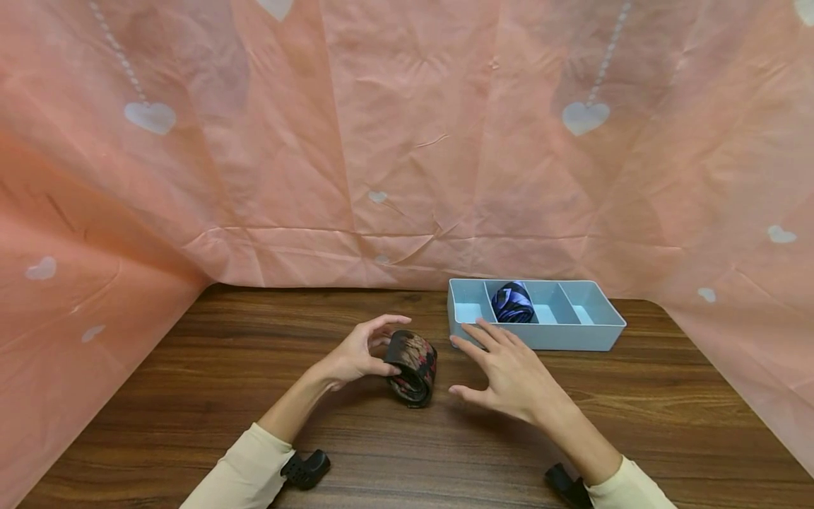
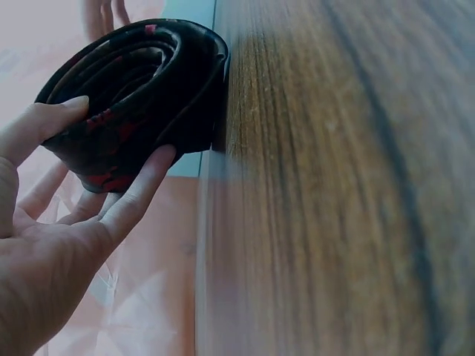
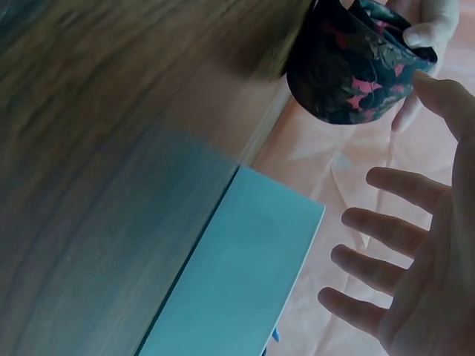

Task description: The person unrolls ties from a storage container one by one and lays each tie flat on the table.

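Note:
A dark rolled necktie (image 1: pixel 413 364) with red and tan flowers stands on its edge on the wooden table, coil end toward me. My left hand (image 1: pixel 358 355) holds it from the left, thumb at the coil's near rim and fingers behind. In the left wrist view the thumb and fingers pinch the roll (image 2: pixel 159 111) from both sides. My right hand (image 1: pixel 511 371) hovers to the right of the roll, fingers spread, nothing in it. The right wrist view shows its fingers (image 3: pixel 382 233) apart, with the thumb close to the patterned roll; whether they touch is unclear.
A light blue box (image 1: pixel 547 338) with several compartments stands at the back right, just beyond my right hand. A blue patterned rolled necktie (image 1: pixel 512 302) sits in its second compartment from the left. Pink cloth (image 1: pixel 407 141) with hearts hangs behind and at both sides.

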The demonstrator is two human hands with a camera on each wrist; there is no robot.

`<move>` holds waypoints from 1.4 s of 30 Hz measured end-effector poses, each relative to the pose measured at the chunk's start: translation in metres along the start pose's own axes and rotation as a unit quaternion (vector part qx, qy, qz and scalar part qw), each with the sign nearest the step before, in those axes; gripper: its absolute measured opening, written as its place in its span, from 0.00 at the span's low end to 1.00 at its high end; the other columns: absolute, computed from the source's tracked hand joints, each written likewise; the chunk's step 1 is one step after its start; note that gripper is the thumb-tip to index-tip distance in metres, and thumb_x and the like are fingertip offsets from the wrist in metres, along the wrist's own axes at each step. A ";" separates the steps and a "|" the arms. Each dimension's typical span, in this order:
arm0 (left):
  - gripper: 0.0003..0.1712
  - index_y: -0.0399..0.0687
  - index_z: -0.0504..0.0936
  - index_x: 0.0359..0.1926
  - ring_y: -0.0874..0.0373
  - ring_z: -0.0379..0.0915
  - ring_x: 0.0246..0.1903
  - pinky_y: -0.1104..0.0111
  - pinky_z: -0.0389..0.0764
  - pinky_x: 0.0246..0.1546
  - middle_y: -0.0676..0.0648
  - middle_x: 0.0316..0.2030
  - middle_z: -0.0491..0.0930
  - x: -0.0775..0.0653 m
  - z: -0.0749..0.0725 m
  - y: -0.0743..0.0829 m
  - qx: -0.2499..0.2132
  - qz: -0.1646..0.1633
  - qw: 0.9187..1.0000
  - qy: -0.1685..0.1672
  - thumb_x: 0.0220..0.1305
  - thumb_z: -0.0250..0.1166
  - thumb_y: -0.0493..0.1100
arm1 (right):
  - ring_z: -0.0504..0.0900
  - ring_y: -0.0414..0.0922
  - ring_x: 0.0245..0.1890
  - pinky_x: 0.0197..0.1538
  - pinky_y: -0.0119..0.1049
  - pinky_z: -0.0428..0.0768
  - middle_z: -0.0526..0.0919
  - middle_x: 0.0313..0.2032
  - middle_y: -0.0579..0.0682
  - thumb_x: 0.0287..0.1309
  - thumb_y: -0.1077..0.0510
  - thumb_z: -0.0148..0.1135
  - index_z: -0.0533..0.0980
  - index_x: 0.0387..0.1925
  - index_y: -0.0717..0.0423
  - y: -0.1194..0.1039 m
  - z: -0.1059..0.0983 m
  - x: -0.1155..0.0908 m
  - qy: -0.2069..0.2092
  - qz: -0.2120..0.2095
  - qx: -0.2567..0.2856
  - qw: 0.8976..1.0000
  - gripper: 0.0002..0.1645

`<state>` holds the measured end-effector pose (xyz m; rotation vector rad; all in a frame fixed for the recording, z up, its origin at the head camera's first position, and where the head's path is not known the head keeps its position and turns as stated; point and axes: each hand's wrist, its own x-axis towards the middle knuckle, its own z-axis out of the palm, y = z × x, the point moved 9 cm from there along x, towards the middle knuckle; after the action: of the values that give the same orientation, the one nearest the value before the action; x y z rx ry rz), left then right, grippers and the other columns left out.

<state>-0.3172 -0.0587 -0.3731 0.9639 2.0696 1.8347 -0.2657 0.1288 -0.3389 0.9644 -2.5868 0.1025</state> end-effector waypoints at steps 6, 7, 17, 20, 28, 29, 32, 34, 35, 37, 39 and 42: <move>0.48 0.32 0.66 0.72 0.51 0.76 0.53 0.53 0.79 0.58 0.31 0.56 0.75 0.000 0.001 0.001 0.014 0.001 1.000 -0.004 0.49 0.72 0.22 | 0.73 0.60 0.68 0.64 0.61 0.75 0.76 0.68 0.59 0.58 0.33 0.69 0.75 0.69 0.53 -0.006 0.005 0.003 -0.006 0.001 0.028 1.000 0.45; 0.48 0.33 0.66 0.72 0.51 0.76 0.53 0.55 0.80 0.57 0.31 0.57 0.75 0.001 0.001 0.001 0.015 0.000 1.000 -0.004 0.49 0.72 0.22 | 0.74 0.60 0.67 0.63 0.61 0.75 0.76 0.67 0.60 0.58 0.34 0.70 0.75 0.69 0.53 -0.007 0.006 0.004 -0.009 0.002 0.036 0.999 0.45; 0.47 0.36 0.66 0.74 0.49 0.74 0.55 0.61 0.86 0.46 0.30 0.59 0.72 0.002 0.010 0.002 0.022 -0.019 1.000 -0.010 0.52 0.72 0.23 | 0.78 0.61 0.63 0.61 0.59 0.79 0.74 0.69 0.61 0.59 0.36 0.72 0.66 0.74 0.60 -0.016 0.015 0.008 -0.039 0.029 0.109 0.993 0.52; 0.46 0.37 0.66 0.74 0.50 0.74 0.55 0.60 0.86 0.45 0.30 0.60 0.71 0.001 0.012 0.002 0.022 -0.023 0.999 -0.012 0.53 0.72 0.23 | 0.78 0.61 0.63 0.60 0.59 0.79 0.74 0.69 0.61 0.59 0.37 0.71 0.65 0.75 0.61 -0.019 0.017 0.010 -0.044 0.034 0.120 0.991 0.53; 0.47 0.37 0.66 0.74 0.49 0.73 0.55 0.59 0.87 0.45 0.31 0.60 0.71 0.002 0.014 0.004 0.035 -0.020 0.999 -0.012 0.53 0.71 0.22 | 0.78 0.61 0.64 0.59 0.61 0.79 0.73 0.70 0.60 0.59 0.37 0.72 0.63 0.76 0.59 -0.021 0.017 0.014 -0.046 0.043 0.137 0.989 0.53; 0.47 0.37 0.66 0.74 0.49 0.73 0.55 0.59 0.87 0.45 0.31 0.60 0.71 0.002 0.014 0.005 0.037 -0.019 0.999 -0.012 0.53 0.71 0.22 | 0.78 0.61 0.64 0.59 0.61 0.79 0.73 0.70 0.60 0.59 0.37 0.72 0.63 0.77 0.58 -0.020 0.017 0.015 -0.046 0.045 0.140 0.988 0.53; 0.47 0.36 0.66 0.74 0.49 0.73 0.56 0.59 0.86 0.45 0.32 0.60 0.72 0.002 0.015 0.005 0.041 -0.019 0.999 -0.012 0.52 0.71 0.22 | 0.77 0.61 0.64 0.59 0.61 0.79 0.72 0.71 0.60 0.59 0.37 0.72 0.63 0.77 0.58 -0.020 0.017 0.016 -0.045 0.050 0.151 0.986 0.54; 0.47 0.36 0.66 0.74 0.49 0.73 0.56 0.60 0.86 0.45 0.32 0.60 0.72 0.002 0.016 0.005 0.040 -0.019 0.999 -0.012 0.52 0.70 0.22 | 0.77 0.61 0.64 0.59 0.61 0.79 0.73 0.70 0.60 0.59 0.37 0.72 0.62 0.77 0.57 -0.020 0.016 0.017 -0.042 0.052 0.157 0.985 0.54; 0.47 0.37 0.66 0.74 0.49 0.73 0.56 0.60 0.86 0.45 0.32 0.60 0.72 0.002 0.016 0.004 0.039 -0.018 0.999 -0.012 0.51 0.70 0.22 | 0.77 0.61 0.65 0.59 0.61 0.79 0.73 0.70 0.60 0.59 0.37 0.73 0.62 0.77 0.57 -0.020 0.016 0.017 -0.041 0.052 0.158 0.985 0.54; 0.47 0.37 0.67 0.73 0.49 0.73 0.56 0.61 0.86 0.44 0.32 0.60 0.72 0.002 0.016 0.004 0.038 -0.016 0.999 -0.012 0.51 0.70 0.21 | 0.77 0.60 0.65 0.59 0.61 0.79 0.73 0.70 0.60 0.58 0.37 0.73 0.62 0.77 0.57 -0.021 0.016 0.019 -0.038 0.050 0.163 0.985 0.55; 0.47 0.37 0.67 0.73 0.48 0.73 0.57 0.61 0.86 0.43 0.32 0.61 0.72 0.003 0.017 0.005 0.041 -0.010 0.999 -0.013 0.51 0.70 0.21 | 0.77 0.60 0.65 0.59 0.60 0.79 0.73 0.70 0.60 0.57 0.37 0.74 0.62 0.77 0.56 -0.022 0.016 0.020 -0.035 0.049 0.166 0.984 0.55; 0.46 0.37 0.68 0.73 0.47 0.72 0.58 0.62 0.86 0.43 0.33 0.63 0.72 0.004 0.019 0.005 0.043 -0.004 0.999 -0.019 0.51 0.70 0.22 | 0.77 0.59 0.64 0.58 0.60 0.80 0.74 0.69 0.59 0.55 0.39 0.76 0.62 0.78 0.55 -0.023 0.016 0.023 -0.034 0.051 0.173 0.983 0.56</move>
<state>-0.3077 -0.0412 -0.3708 1.0011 2.1415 1.7240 -0.2719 0.0936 -0.3467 0.9622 -2.7354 0.5722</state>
